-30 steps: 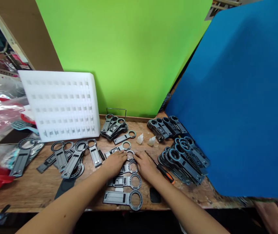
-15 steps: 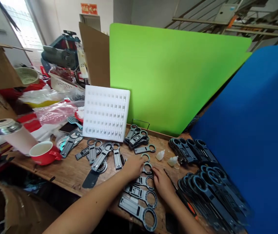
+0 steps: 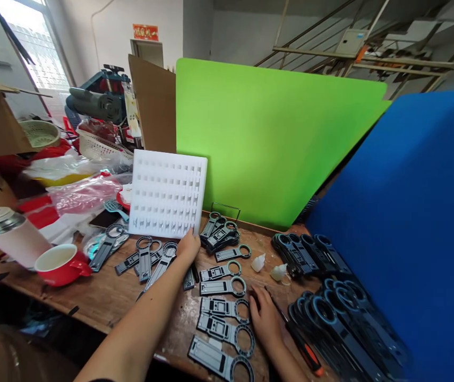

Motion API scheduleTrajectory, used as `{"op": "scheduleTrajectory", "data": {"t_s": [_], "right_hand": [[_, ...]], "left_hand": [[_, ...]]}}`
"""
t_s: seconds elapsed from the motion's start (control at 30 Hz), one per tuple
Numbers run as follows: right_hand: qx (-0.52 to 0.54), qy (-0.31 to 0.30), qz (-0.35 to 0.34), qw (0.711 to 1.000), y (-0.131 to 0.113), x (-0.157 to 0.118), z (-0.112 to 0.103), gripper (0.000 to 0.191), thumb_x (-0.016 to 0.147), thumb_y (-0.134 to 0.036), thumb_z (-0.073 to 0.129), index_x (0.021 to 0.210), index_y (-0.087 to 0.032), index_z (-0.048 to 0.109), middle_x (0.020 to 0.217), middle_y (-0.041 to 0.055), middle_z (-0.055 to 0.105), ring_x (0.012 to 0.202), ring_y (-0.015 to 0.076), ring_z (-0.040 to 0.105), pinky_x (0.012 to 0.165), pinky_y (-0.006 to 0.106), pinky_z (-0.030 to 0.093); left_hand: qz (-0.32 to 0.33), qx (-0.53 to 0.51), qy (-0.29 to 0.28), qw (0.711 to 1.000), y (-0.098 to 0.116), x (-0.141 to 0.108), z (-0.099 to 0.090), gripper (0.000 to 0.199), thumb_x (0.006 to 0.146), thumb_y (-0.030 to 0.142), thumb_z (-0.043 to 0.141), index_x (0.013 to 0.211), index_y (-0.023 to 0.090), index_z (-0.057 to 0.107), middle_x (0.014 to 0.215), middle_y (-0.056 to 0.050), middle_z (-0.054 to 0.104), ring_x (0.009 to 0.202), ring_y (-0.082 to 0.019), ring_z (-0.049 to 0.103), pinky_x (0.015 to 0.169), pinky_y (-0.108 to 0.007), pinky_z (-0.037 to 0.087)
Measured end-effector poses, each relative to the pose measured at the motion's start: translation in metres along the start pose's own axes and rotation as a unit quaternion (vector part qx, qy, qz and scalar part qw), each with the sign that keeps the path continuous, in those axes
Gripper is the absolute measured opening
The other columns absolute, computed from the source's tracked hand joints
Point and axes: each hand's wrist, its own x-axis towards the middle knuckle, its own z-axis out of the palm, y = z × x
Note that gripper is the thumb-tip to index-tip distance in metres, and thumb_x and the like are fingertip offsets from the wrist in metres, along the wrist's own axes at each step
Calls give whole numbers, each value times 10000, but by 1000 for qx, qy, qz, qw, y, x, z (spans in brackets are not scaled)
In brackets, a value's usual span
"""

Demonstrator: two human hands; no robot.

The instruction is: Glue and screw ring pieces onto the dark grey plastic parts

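Clutter could bite me here, honestly. My left hand (image 3: pixel 189 246) is at the lower right edge of the white foam board (image 3: pixel 166 196); can't tell if it's pinching anything or just touching. That board stands pretty upright, so a careless nudge might tip it onto the loose grey parts (image 3: pixel 144 262) lying near it. My right hand (image 3: pixel 265 315) rests half spread with nothing visible in it, right beside the middle row of ring-ended parts (image 3: pixel 215 287). Slide left, they'd go crooked; slide right, the screwdriver (image 3: pixel 301 341) could roll into those stacks (image 3: pixel 344 329).
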Motion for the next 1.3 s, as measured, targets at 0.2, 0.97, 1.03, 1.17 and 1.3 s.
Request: {"op": "scheduleTrajectory", "data": {"t_s": [0.2, 0.97, 1.03, 1.17, 1.3], "right_hand": [[12, 16, 4, 1000, 4, 0, 1, 377, 878, -305, 385, 1119, -110, 600, 1128, 152, 620, 1069, 245, 577, 937, 433, 473], [24, -72, 12, 997, -38, -5, -36, 186, 860, -171, 475, 911, -173, 654, 896, 66, 681, 871, 188, 611, 799, 317, 473], [15, -68, 24, 997, -34, -5, -32, 203, 865, -180, 455, 914, -174, 652, 893, 68, 680, 869, 194, 611, 798, 322, 472], [-3, -62, 45, 997, -31, -5, -27, 221, 861, -184, 438, 902, -169, 655, 874, 77, 681, 849, 202, 618, 777, 322, 480], [-23, -54, 66, 996, -31, -10, -23, 232, 870, -185, 418, 917, -161, 644, 880, 87, 676, 861, 209, 622, 779, 322, 478]], "left_hand": [[19, -14, 45, 999, -6, 3, -11, 323, 867, 412, 504, 1042, 155, 591, 1035, -66, 636, 928, -188, 606, 832, -418, 488], [373, 55, -199, 905, -13, -158, 35, 249, 865, 275, 483, 1072, 223, 612, 1137, -57, 645, 1046, -204, 579, 920, -334, 440], [376, 75, -212, 899, -14, -157, 36, 199, 846, 247, 503, 997, 217, 628, 1114, -61, 642, 1042, -210, 573, 919, -334, 434], [380, 111, -225, 890, -12, -156, 36, 148, 844, 249, 496, 920, 220, 620, 1018, -55, 643, 995, -210, 574, 886, -331, 433], [386, 144, -223, 884, -10, -155, 35, 153, 851, 266, 484, 929, 227, 609, 995, -53, 624, 968, -215, 567, 858, -336, 430]]}}
